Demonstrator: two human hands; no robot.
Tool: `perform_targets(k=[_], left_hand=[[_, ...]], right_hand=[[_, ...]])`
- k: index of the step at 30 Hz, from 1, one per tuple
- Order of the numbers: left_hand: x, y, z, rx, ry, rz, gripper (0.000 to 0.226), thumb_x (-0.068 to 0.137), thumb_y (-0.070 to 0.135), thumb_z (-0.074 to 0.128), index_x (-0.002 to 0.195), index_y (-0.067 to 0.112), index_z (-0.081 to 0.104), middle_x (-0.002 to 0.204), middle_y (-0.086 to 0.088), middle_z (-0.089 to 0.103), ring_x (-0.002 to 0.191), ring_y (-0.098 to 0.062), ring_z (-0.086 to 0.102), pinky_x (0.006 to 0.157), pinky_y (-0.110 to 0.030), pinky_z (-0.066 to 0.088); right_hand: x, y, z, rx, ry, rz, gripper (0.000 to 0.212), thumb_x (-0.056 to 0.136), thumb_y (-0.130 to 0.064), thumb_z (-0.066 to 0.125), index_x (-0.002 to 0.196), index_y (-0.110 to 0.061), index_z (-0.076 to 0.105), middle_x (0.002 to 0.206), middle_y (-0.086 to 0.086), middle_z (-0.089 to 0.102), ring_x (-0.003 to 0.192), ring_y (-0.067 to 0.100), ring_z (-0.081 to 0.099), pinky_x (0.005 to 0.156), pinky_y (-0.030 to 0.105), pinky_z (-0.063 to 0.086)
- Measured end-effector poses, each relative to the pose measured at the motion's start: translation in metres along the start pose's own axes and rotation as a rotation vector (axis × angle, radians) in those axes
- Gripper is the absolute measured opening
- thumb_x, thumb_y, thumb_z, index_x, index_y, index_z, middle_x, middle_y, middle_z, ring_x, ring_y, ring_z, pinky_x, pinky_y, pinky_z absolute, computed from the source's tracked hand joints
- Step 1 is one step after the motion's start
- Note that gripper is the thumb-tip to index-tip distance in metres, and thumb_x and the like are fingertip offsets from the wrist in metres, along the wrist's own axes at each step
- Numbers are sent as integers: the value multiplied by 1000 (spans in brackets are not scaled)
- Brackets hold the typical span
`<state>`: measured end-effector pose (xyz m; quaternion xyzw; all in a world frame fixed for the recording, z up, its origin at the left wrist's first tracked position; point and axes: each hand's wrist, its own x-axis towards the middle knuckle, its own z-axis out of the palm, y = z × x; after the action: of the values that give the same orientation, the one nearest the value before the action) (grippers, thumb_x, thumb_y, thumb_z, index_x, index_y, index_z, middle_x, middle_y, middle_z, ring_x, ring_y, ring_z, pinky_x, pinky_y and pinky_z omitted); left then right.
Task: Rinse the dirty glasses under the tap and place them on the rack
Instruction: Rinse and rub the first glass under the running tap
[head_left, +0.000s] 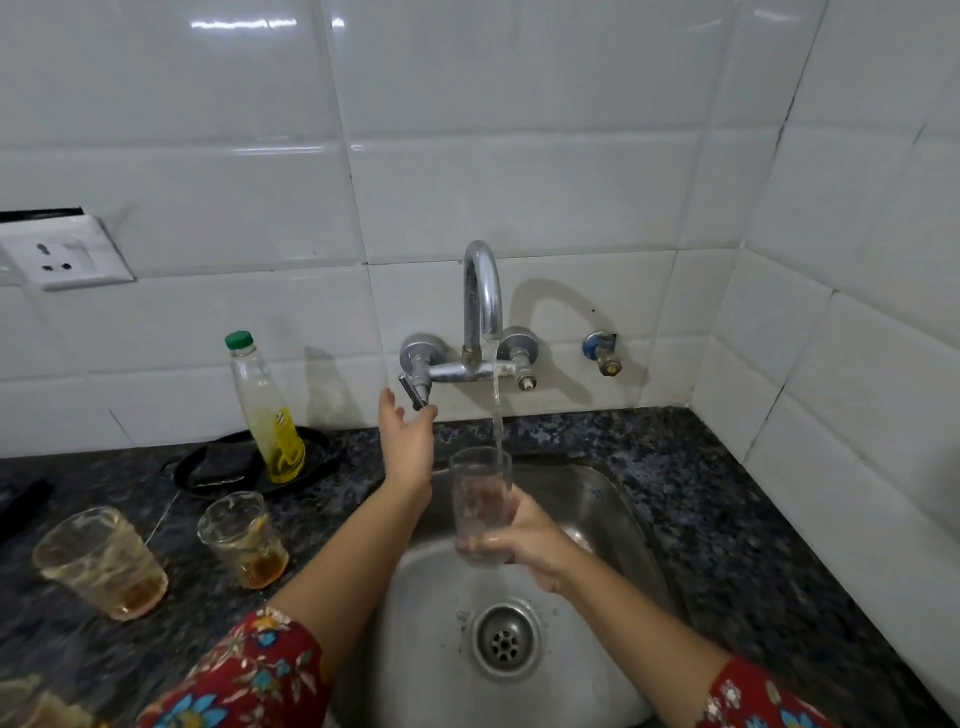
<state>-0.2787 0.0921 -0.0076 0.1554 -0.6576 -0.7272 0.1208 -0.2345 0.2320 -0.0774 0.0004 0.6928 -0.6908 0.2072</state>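
Left hand (407, 441) reaches forward, fingers spread; right hand (524, 540) gripping.

No text can be read; the yellow label on the bottle (267, 410) is blurred.

Glass at bottom-left corner (23, 701) cut off by frame edge, only rim part shows, blurred. Dark object at left edge (21, 501) cropped, can't identify. Wall socket (65, 257) clipped by left edge. Base of held glass (480, 499) hidden inside right hand (524, 540) fingers. Both sleeves (244, 675) run out the bottom edge. Bottle (267, 415) label too small to read; its base hides part of black dish (218, 470). Sink (613, 499) front rim out of frame
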Motion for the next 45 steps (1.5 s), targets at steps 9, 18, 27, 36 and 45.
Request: perform_targets(k=[9, 18, 27, 36, 45], left_hand=[[3, 3, 0, 184, -130, 96, 78, 97, 17, 54, 156, 26, 5, 164, 2, 9, 149, -21, 16, 120, -41, 19], [-1, 3, 1, 226, -239, 139, 68, 99, 20, 50, 156, 30, 13, 162, 8, 18, 147, -17, 22, 120, -39, 21], [-47, -41, -30, 535, -396, 459, 33, 99, 42, 46, 128, 35, 60, 139, 17, 53, 140, -4, 35, 116, -41, 32], [-64, -55, -22, 679, -293, 500, 27, 97, 32, 49, 113, 24, 69, 106, 8, 72, 99, -7, 66, 90, -38, 53], [-78, -58, -6, 982, -358, 337, 20, 93, 33, 47, 100, 25, 64, 95, 1, 71, 88, -21, 66, 79, -39, 53]], right_hand=[[-2, -3, -4, 8, 50, -1, 71, 62, -4, 84, 117, -25, 45, 113, 1, 63, 106, 21, 62, 90, 45, 54], [-1, -3, -8, 139, 62, 62, 62, 66, 1, 80, 115, -16, 46, 116, 8, 60, 107, 28, 61, 91, 51, 52], [-31, -19, -30, 56, 143, 23, 62, 55, -2, 86, 108, -20, 59, 111, 3, 64, 95, 23, 64, 76, 41, 56], [-32, -56, -49, 79, 296, -169, 73, 53, -4, 90, 112, -19, 49, 111, 5, 64, 99, 20, 65, 88, 41, 54], [-37, -51, -40, -590, 353, -414, 79, 38, -51, 88, 107, -35, 52, 107, -6, 61, 99, 10, 58, 82, 26, 50]])
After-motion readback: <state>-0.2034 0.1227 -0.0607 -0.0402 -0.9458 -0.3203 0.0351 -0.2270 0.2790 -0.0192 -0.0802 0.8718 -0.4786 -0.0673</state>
